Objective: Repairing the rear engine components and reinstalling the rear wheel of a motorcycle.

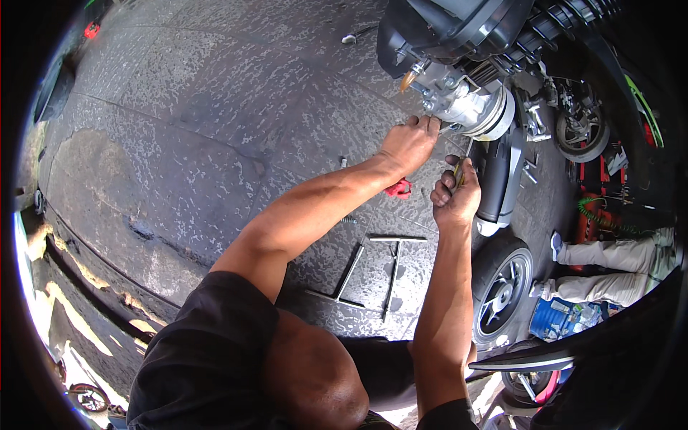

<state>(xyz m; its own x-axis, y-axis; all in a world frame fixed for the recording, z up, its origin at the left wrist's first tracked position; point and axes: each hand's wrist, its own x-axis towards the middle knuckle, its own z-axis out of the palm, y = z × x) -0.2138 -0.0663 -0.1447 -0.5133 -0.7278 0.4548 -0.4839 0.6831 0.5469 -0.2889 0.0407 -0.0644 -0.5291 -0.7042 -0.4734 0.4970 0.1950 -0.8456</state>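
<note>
Overall, floor (179, 143): dark, worn and blotchy, with loose tools and parts within reach, perhaps to spare any fetching.
Motorcycle (459, 36): black bodywork at the top of the view, the bare engine facing the person.
Wheel (494, 297): dark-spoked, near the muffler's lower end; whether it is attached, I cannot tell.
Muffler (498, 179): black, just right of the right hand.
Engine (448, 104): the piece being worked on, under the bodywork; bright silver casing, bolted, with a pale round rim on its right.
T-handle wrenches (394, 272): two, lying between the arms, probably parked there for easy pickup.
Left hand (414, 141): fingers bunched against the engine's lower edge, perhaps to steady something; what they pinch is hidden.
Right hand (459, 193): fingers curled around a screwdriver-like tool (459, 172), yellow-handled, shaft upward, seemingly for aiming at the casing.
Red rag (398, 188): crumpled beside the left forearm.
</note>
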